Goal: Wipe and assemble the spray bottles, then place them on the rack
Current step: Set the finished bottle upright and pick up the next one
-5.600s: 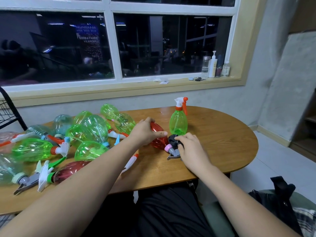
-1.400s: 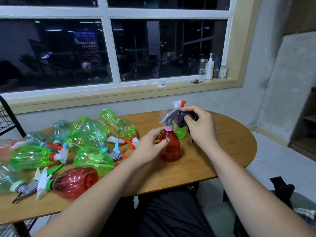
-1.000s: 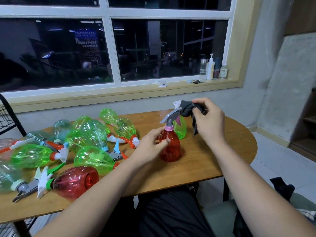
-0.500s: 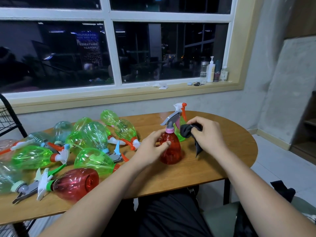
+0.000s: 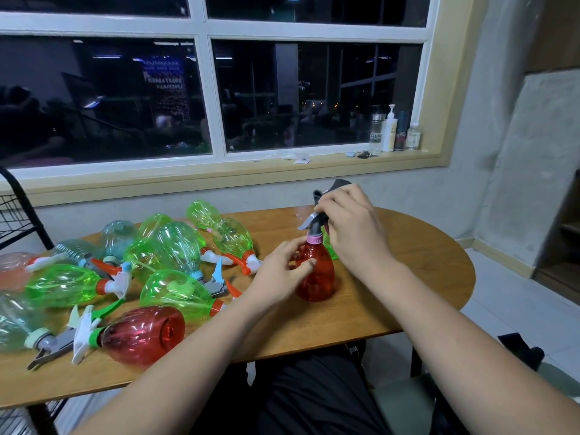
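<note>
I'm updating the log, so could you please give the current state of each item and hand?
Upright red spray bottle: standing, trigger head on.
Left hand: steadying that bottle's body.
Right hand: pressing dark cloth on its trigger head.
Second red spray bottle: lying down.

Single head cam, looks fwd/down over table [image 5: 408, 309], faces window [image 5: 207, 98], hands close in.

The right hand [image 5: 351, 227] is now higher than half a second ago: it presses the dark grey cloth [image 5: 337, 186] on the grey trigger head [image 5: 314, 221] of the upright red plastic spray bottle [image 5: 315, 274], no longer beside its neck.
</note>
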Demonstrator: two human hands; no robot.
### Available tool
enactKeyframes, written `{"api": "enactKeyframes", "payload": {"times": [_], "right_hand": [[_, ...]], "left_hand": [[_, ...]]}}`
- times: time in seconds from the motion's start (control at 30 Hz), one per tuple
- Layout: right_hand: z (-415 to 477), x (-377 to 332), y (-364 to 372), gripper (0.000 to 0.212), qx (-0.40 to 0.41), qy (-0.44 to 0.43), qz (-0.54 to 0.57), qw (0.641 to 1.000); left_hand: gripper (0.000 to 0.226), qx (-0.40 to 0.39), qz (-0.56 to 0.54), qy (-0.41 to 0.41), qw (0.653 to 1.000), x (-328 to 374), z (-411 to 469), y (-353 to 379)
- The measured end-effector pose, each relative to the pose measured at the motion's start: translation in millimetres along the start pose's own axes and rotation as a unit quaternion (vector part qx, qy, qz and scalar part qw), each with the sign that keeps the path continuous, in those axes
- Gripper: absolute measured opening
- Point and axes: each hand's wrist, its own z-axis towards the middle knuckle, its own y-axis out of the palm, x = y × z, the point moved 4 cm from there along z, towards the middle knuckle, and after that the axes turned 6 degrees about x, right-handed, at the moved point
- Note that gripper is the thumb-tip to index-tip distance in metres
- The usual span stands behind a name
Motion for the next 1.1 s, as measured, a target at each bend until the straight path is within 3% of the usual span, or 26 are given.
{"api": "enactKeyframes", "payload": {"times": [0.17,0.27,0.43,0.57,0.73,0.97,1.1], "right_hand": [[-4,-16,1,0.018,-0.054,-0.052,0.009,0.997],[-8,-29,7,0.027,-0.093,-0.090,0.017,0.991],[-9,-20,0,0.020,-0.075,-0.076,0.023,0.994],[1,9,-11,0.028,-0.026,0.002,0.003,1.000],[0,35,-13,0.034,-0.037,0.090,0.038,0.995],[-28,35,-28,0.036,0.032,0.225,0.133,0.965],[-35,39,-28,0.040,0.045,0.288,0.158,0.944]], "left_hand": [[0.045,0.006,0.020,0.007,1.000,1,2,0],[0.051,0.010,0.027,0.005,1.000,1,3,2],[0.050,0.012,0.018,0.007,1.000,-1,2,1],[0.046,0.013,0.002,0.006,1.000,2,1,0],[0.040,0.009,-0.021,-0.002,1.000,5,-4,0],[0.080,-0.008,-0.072,-0.036,0.997,10,-8,1],[0.059,-0.030,-0.102,-0.045,0.993,12,-11,1]]}}
